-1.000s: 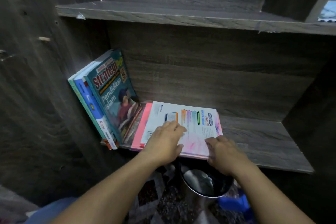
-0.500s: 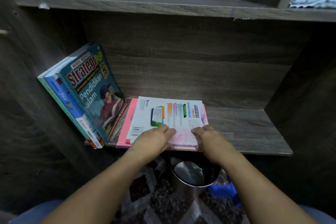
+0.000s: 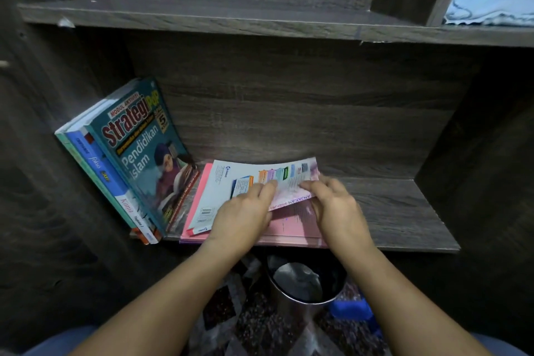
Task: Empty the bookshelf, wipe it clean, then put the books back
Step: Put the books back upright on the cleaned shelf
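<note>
A dark wooden shelf board [image 3: 398,211] holds a small pile of flat books. The top one is a thin white workbook [image 3: 231,182] with its right side lifted and curled up off a pink book [image 3: 291,225] beneath. My left hand [image 3: 245,211] lies on the workbook's lower part with fingertips at its raised edge. My right hand [image 3: 335,205] pinches the raised right edge. A teal "Strategi Pendidikan Islam" book [image 3: 144,153] and two or three others lean against the left wall.
A light blue cloth [image 3: 491,10] lies in an upper right compartment. Below the shelf a round metal bin [image 3: 306,283] stands on a patterned rug, with something blue [image 3: 352,309] beside it. The shelf's right half is bare wood.
The white workbook lay flat under both hands; now its right side is lifted and bent upward, showing the pink book below. The view has shifted closer.
</note>
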The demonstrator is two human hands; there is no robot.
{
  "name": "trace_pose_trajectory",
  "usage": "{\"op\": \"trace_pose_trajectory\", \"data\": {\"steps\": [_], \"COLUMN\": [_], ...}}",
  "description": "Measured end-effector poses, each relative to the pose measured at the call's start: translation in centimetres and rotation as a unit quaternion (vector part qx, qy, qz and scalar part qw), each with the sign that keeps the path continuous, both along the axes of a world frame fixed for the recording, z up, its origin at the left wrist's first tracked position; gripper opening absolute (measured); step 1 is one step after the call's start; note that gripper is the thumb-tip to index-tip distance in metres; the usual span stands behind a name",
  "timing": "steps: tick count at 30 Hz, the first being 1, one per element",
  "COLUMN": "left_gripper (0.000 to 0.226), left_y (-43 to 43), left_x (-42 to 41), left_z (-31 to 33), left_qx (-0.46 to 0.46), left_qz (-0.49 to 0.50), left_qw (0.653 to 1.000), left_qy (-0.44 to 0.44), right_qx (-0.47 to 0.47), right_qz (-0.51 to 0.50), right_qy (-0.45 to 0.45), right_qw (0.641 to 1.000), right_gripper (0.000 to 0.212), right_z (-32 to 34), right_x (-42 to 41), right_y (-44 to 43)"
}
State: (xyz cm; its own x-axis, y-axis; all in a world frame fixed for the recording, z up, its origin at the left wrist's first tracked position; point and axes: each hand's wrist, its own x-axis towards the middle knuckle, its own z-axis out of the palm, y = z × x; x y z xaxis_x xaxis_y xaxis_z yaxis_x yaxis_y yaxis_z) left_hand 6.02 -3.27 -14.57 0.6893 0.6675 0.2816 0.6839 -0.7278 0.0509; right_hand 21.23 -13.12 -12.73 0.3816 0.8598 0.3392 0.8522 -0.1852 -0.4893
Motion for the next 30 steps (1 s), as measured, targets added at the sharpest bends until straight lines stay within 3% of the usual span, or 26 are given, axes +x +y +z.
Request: {"op": "trace_pose_trajectory", "data": {"steps": [4,7,11,14,17,20,23,30], "left_gripper": [0.058,0.052,0.026,0.018,0.022,0.061,0.087,0.049], "left_y": [0.8,1.4,1.7,2.0,2.2,3.1,4.0,5.6], "left_x": [-0.7,-1.8,-3.6,-5.3,-6.6,-8.0,-9.7,-11.8], "left_z": [0.8,1.7,3.3,4.0,4.7,5.8,7.2,8.3], "left_qx": [0.036,0.036,0.050,0.000,-0.003,0.041,0.109,0.102], "left_qz": [0.020,0.020,0.088,0.157,0.219,0.248,0.208,0.234], "left_qw": [0.999,0.994,0.972,0.934,0.896,0.876,0.887,0.875], "left_qy": [-0.024,-0.100,-0.214,-0.322,-0.387,-0.412,-0.398,-0.412], "right_qx": [0.156,0.058,-0.189,-0.284,-0.323,-0.329,-0.337,-0.334], "right_qz": [0.021,0.013,0.042,0.066,0.071,0.071,0.075,0.077], "right_qy": [0.063,0.105,-0.009,-0.053,-0.087,-0.099,-0.108,-0.113], "right_qw": [0.986,0.993,0.981,0.955,0.940,0.937,0.932,0.932], "right_gripper": [0.044,0.062,0.059,0.052,0.043,0.041,0.043,0.051], "right_z": [0.5,0.4,-1.2,-2.0,-2.3,-2.6,-2.9,-3.1], "right_x": [-1.6,-2.5,-3.0,-3.7,-4.2,-4.4,-4.7,-4.9], "right_y": [0.5,0.7,1.1,1.6,1.8,2.2,2.5,2.6]}}
